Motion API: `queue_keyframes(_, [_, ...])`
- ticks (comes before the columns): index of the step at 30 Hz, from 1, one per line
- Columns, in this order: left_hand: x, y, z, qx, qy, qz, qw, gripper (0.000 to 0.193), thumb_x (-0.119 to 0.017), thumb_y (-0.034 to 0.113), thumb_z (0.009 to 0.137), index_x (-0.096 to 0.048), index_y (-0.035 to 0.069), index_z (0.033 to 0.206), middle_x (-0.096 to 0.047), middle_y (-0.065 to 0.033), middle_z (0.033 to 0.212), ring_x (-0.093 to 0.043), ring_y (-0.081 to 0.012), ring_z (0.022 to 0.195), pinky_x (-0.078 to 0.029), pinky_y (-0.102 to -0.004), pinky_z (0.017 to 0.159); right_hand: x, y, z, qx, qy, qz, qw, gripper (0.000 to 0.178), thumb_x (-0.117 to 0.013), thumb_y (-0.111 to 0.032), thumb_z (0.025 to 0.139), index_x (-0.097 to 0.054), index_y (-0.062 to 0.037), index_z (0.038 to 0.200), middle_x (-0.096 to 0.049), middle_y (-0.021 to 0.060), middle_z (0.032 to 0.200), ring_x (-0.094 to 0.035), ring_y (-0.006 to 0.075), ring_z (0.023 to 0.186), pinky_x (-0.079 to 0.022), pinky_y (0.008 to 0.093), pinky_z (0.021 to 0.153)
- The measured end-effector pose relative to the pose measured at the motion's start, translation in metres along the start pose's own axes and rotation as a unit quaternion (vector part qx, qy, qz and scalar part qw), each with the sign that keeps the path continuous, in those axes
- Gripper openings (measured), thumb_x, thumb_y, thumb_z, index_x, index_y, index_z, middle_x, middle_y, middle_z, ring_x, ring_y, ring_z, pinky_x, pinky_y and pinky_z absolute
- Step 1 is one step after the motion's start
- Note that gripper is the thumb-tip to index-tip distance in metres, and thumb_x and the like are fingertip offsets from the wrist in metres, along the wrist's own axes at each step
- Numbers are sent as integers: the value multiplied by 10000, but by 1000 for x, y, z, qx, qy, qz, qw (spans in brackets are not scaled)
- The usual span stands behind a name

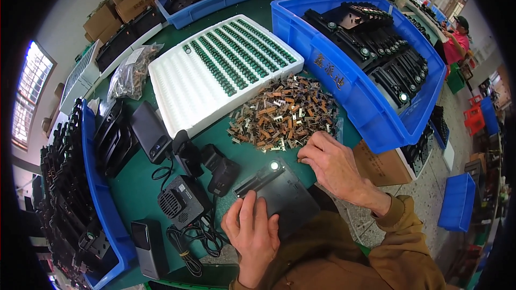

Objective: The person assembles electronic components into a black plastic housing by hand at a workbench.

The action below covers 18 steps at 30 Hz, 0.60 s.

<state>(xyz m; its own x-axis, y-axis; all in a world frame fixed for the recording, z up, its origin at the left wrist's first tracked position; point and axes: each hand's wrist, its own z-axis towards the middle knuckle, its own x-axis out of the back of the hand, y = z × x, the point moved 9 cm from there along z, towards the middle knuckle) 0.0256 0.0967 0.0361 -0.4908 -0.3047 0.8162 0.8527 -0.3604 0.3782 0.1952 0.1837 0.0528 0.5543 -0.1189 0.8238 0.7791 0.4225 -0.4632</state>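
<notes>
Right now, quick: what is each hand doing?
Left hand: open, fingers flat on the black plastic housing.
Right hand: fingertips pinched at the pile of small brown metal parts; hold unclear.

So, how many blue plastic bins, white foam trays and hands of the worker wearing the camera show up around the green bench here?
Blue plastic bins on the bench: 3 (right, rear, left)
White foam tray of green parts: 1
Wearer's hands: 2 (left hand on black flat housing, right hand at the brown loose-parts pile)
Total: 6
</notes>
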Motion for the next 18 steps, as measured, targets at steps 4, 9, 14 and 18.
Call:
queue_keyframes(4, [0,-1,0,-2,16,8,1000,353,-591,280,966,-685,-27,1115,-604,-144,1289,-519,-339,1166,-403,-462,980,4,1,0,-16,22,46,999,69,-686,-37,843,-650,-40,903,-581,79,898,-612,295,886,-515,418,702])
queue_keyframes(9, [0,-1,0,-1,13,11,1000,355,-589,283,967,-688,-26,1113,-604,-145,1292,-518,-339,1171,-401,-460,985,2,12,0,-75,-21,168,983,77,-663,-21,880,-661,9,951,-665,126,889,-660,286,805,-524,373,693])
queue_keyframes(14, [-1,-1,-3,1,14,11,1000,358,-591,282,964,-688,-27,1117,-603,-144,1297,-517,-338,1174,-401,-462,984,-2,15,1,-100,-22,221,970,155,-635,0,905,-702,10,1044,-708,110,918,-660,174,756,-520,303,669])
queue_keyframes(18, [-1,0,-3,-2,14,9,1000,360,-592,283,964,-688,-28,1119,-603,-144,1298,-519,-337,1171,-403,-464,982,-8,24,0,-149,-58,255,954,201,-642,-22,898,-698,4,1089,-720,131,932,-696,250,799,-530,344,712])
